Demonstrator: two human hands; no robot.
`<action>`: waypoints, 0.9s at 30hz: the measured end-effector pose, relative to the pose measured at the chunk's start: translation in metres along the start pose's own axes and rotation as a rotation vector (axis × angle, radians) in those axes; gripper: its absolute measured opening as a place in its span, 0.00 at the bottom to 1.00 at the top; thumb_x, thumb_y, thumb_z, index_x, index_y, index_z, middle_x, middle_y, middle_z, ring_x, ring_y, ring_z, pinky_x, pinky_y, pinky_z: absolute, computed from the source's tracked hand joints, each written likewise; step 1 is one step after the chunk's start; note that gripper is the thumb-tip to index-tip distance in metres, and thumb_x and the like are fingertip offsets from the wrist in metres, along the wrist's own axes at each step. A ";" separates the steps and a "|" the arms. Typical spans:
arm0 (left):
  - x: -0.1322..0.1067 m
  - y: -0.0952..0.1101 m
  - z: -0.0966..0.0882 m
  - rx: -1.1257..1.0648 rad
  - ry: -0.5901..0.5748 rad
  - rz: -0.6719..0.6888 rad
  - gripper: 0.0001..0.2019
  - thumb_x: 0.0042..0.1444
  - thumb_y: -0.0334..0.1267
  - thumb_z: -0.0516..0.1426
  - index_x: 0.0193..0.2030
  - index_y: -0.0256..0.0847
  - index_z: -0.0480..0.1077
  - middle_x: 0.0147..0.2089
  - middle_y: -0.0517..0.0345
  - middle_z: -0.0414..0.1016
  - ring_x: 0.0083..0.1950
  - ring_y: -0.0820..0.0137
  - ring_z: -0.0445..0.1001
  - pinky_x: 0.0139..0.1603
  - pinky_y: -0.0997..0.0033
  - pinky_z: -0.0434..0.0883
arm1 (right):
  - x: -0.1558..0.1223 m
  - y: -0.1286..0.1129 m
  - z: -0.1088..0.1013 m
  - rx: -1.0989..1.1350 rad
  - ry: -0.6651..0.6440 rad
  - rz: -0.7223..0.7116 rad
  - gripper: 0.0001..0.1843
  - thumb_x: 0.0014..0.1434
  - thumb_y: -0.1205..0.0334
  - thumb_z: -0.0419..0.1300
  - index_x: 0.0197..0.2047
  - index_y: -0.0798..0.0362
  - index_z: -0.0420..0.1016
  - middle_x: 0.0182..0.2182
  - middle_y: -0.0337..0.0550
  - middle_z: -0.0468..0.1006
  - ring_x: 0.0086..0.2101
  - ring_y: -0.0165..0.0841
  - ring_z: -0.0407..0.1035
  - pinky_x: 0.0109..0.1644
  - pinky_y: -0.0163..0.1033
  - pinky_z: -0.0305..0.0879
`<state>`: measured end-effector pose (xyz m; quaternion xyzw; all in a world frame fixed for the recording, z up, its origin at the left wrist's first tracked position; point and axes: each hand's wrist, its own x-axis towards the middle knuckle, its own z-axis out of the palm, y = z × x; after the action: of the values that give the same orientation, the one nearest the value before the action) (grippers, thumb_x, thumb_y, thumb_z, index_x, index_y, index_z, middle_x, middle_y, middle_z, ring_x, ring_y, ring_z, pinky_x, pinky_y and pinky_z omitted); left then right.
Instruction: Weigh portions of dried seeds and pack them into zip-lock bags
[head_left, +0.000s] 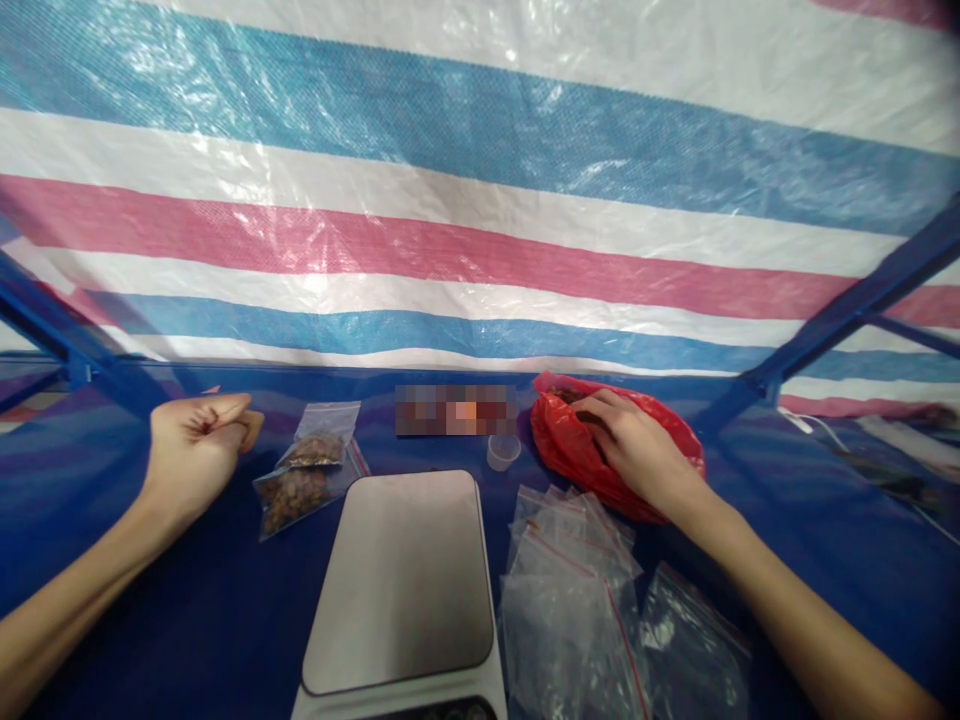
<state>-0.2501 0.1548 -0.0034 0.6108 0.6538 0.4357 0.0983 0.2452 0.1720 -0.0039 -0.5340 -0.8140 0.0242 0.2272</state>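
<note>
My left hand is raised at the left in a closed fist. Whatever may be inside it is hidden. Just right of it lie two small zip bags, one overlapping the other: the upper zip bag and the lower zip bag both hold brown dried pieces. At the right, my right hand reaches into the mouth of a red plastic bag, fingers curled and their tips out of sight. Dark brown pieces show at the bag's opening. A kitchen scale with a bare metal plate stands between my hands.
A small clear plastic cup sits behind the scale, near a blurred-out reddish item. Clear zip bags are piled right of the scale, with another clear bag beside them. Striped sheeting hangs behind the blue table.
</note>
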 end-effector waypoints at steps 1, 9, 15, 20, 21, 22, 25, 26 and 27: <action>0.000 0.001 0.000 -0.024 -0.021 -0.002 0.15 0.45 0.37 0.51 0.19 0.41 0.44 0.19 0.66 0.46 0.23 0.77 0.48 0.42 0.68 0.67 | 0.000 -0.001 -0.001 -0.008 0.009 0.012 0.16 0.68 0.69 0.52 0.47 0.48 0.81 0.47 0.49 0.81 0.48 0.45 0.76 0.55 0.49 0.71; 0.001 -0.003 0.004 -0.008 -0.018 0.012 0.19 0.47 0.39 0.55 0.20 0.42 0.43 0.21 0.68 0.42 0.25 0.76 0.46 0.61 0.57 0.65 | 0.001 -0.003 -0.005 0.044 0.079 -0.002 0.14 0.68 0.70 0.52 0.40 0.50 0.78 0.41 0.48 0.79 0.41 0.42 0.76 0.49 0.45 0.69; -0.004 -0.001 0.006 -0.012 0.007 0.053 0.19 0.50 0.38 0.55 0.22 0.42 0.44 0.23 0.67 0.43 0.25 0.76 0.46 0.44 0.69 0.65 | 0.003 -0.017 -0.019 0.139 0.234 -0.023 0.11 0.69 0.66 0.55 0.40 0.50 0.79 0.41 0.49 0.80 0.41 0.41 0.76 0.48 0.45 0.70; -0.008 0.007 0.009 -0.041 0.039 0.072 0.18 0.49 0.38 0.54 0.22 0.43 0.44 0.23 0.65 0.43 0.25 0.76 0.47 0.30 0.74 0.50 | 0.010 -0.044 -0.033 0.394 0.353 0.046 0.05 0.64 0.60 0.65 0.38 0.50 0.82 0.37 0.46 0.82 0.39 0.39 0.76 0.48 0.46 0.71; -0.009 0.008 0.010 -0.055 0.027 0.073 0.18 0.48 0.38 0.54 0.21 0.43 0.44 0.22 0.65 0.44 0.25 0.76 0.48 0.29 0.74 0.49 | 0.012 -0.052 -0.032 0.517 0.329 0.071 0.06 0.63 0.58 0.67 0.38 0.51 0.82 0.36 0.45 0.83 0.38 0.39 0.76 0.47 0.46 0.72; -0.009 0.009 0.010 -0.069 0.010 0.070 0.18 0.47 0.39 0.54 0.21 0.43 0.44 0.22 0.65 0.44 0.24 0.76 0.48 0.29 0.74 0.49 | 0.016 -0.061 -0.031 0.655 0.275 0.090 0.07 0.61 0.56 0.69 0.38 0.51 0.83 0.35 0.45 0.83 0.37 0.38 0.77 0.46 0.45 0.74; -0.010 0.010 0.013 -0.095 -0.052 0.054 0.19 0.46 0.41 0.54 0.21 0.44 0.43 0.22 0.65 0.43 0.24 0.75 0.47 0.27 0.73 0.48 | 0.028 -0.085 -0.019 1.003 0.027 0.096 0.10 0.57 0.54 0.73 0.38 0.51 0.83 0.35 0.43 0.85 0.36 0.35 0.79 0.44 0.42 0.76; -0.010 0.010 0.013 -0.096 -0.068 0.053 0.19 0.46 0.41 0.54 0.20 0.44 0.43 0.22 0.65 0.43 0.24 0.75 0.46 0.27 0.73 0.48 | 0.032 -0.091 -0.014 1.066 -0.040 0.088 0.10 0.56 0.55 0.73 0.37 0.51 0.83 0.36 0.43 0.85 0.36 0.34 0.79 0.45 0.42 0.76; -0.010 0.010 0.014 -0.092 -0.079 0.055 0.19 0.47 0.42 0.54 0.20 0.44 0.43 0.22 0.65 0.43 0.24 0.75 0.47 0.27 0.72 0.48 | 0.035 -0.096 -0.009 1.109 -0.088 0.077 0.10 0.56 0.56 0.74 0.37 0.51 0.83 0.36 0.42 0.86 0.37 0.34 0.80 0.46 0.41 0.76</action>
<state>-0.2318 0.1507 -0.0091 0.6403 0.6115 0.4434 0.1399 0.1552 0.1603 0.0438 -0.3624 -0.6679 0.4795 0.4390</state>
